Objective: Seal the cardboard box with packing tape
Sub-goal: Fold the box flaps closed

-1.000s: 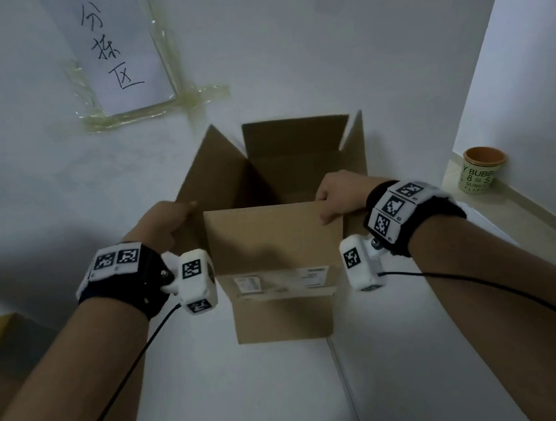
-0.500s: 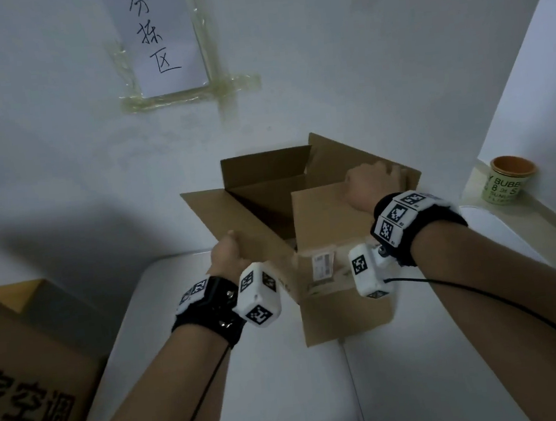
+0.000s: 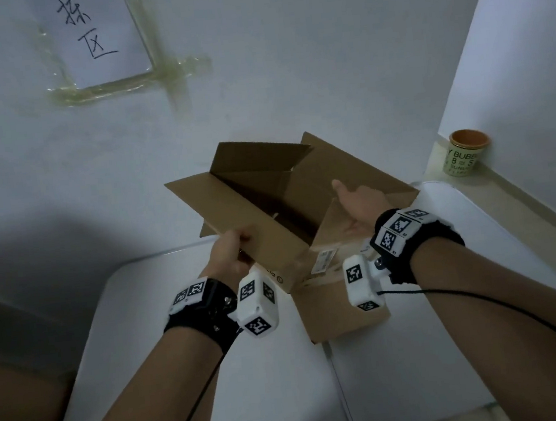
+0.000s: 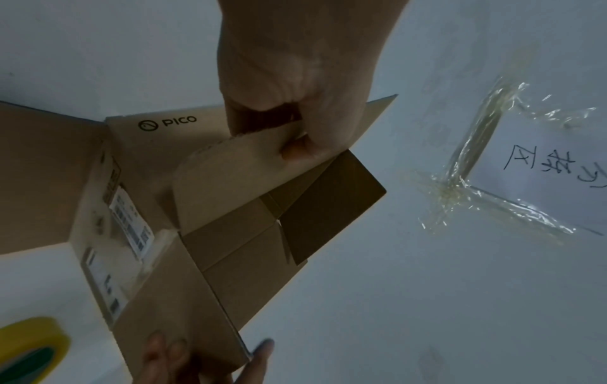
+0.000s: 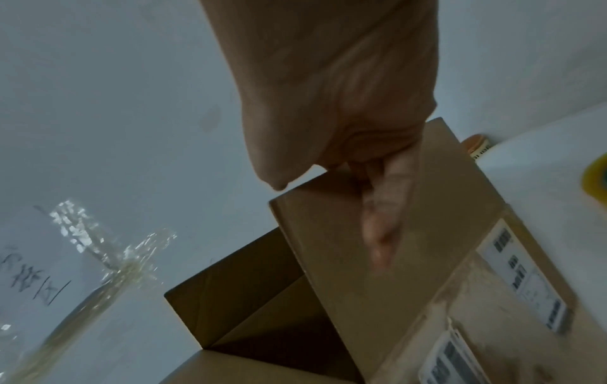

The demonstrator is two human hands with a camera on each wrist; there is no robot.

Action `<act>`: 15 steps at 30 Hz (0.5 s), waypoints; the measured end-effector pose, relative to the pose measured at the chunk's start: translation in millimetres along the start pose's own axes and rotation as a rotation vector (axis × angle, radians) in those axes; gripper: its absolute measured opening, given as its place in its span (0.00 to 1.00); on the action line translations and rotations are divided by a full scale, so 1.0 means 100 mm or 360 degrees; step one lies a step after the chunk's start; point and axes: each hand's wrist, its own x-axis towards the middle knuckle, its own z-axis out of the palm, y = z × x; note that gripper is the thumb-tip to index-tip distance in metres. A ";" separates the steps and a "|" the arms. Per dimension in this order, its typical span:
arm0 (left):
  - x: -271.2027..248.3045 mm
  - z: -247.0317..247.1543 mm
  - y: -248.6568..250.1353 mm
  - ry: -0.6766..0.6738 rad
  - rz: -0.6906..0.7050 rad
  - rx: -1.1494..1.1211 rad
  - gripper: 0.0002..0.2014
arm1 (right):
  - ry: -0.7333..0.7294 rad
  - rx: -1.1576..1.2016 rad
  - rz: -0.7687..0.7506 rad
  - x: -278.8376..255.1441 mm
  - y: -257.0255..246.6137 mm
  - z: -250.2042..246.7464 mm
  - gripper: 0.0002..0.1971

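The cardboard box (image 3: 342, 316) sits open on the worktop (image 3: 272, 399) (top flaps untaped), the left hand (image 3: 228, 258) pinching 1 flap (image 3: 235, 211) and the right hand (image 3: 355, 204) gripping the opposite one. Folded unevenly, they could gape at the seam, leaving the tape (image 4: 31, 343) little to grip.

cardboard box (image 3: 345, 306) now rotated, corner toward bottom of frame, no longer square-on. left hand (image 3: 230, 258) now pinches left flap (image 3: 235, 208) at its near edge. right hand (image 3: 358, 205) regrips right flap (image 3: 368, 170), thumb up.
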 end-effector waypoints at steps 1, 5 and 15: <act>0.00 0.00 -0.03 -0.0008 -0.0014 0.0004 0.07 | -0.0085 0.0171 0.0059 0.00 0.02 -0.01 0.33; 0.05 -0.09 -0.09 -0.0040 -0.0051 0.0002 0.10 | -0.0141 0.0267 -0.0011 -0.04 -0.05 -0.04 0.21; 0.18 -0.26 0.01 -0.0047 -0.0037 0.0384 0.25 | -0.0050 -0.0042 -0.0056 0.00 -0.11 0.09 0.28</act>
